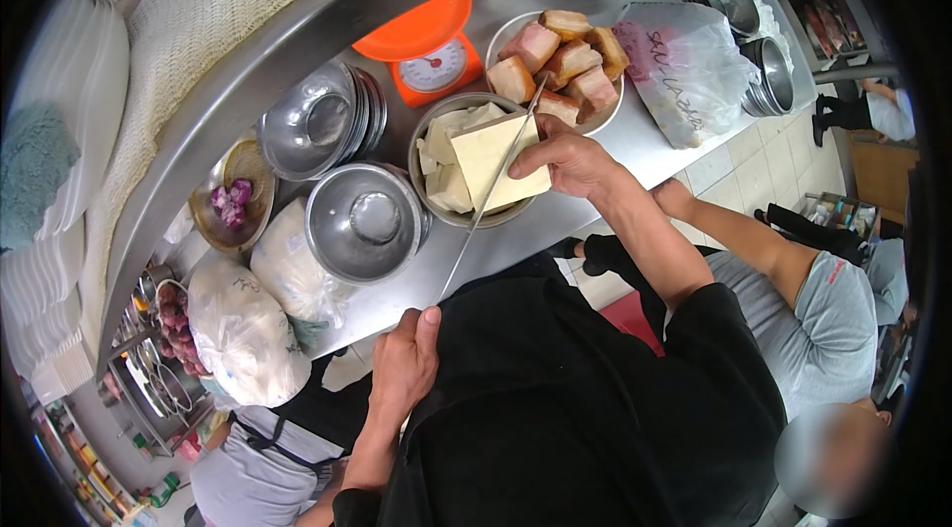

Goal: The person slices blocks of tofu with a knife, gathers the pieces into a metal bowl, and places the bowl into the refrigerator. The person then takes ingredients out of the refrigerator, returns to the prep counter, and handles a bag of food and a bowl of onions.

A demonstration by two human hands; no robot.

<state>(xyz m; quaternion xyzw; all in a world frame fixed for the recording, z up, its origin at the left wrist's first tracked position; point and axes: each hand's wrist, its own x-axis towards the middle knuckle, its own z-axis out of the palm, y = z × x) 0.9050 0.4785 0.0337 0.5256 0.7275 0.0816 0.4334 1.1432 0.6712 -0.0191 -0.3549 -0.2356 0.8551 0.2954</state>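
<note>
My right hand (pixel 570 160) holds a pale, square block of tofu (pixel 496 145) over a metal bowl (pixel 416 130). Cut tofu pieces (pixel 451 185) lie in that bowl. A long thin knife (pixel 476 220) slants across the face of the block, its far end by the bowl of meat. Closed at the near end of the knife is my left hand (pixel 402 363); the handle is hidden in its fingers. How deep the blade sits in the block I cannot tell.
Behind the tofu stand an orange scale (pixel 433 66) and a bowl of pork chunks (pixel 570 56). Stacked metal bowls (pixel 362 220) and filled plastic bags (pixel 243 329) are on the left. A marked bag (pixel 684 71) lies right. A co-worker in grey (pixel 793 319) stands close on my right.
</note>
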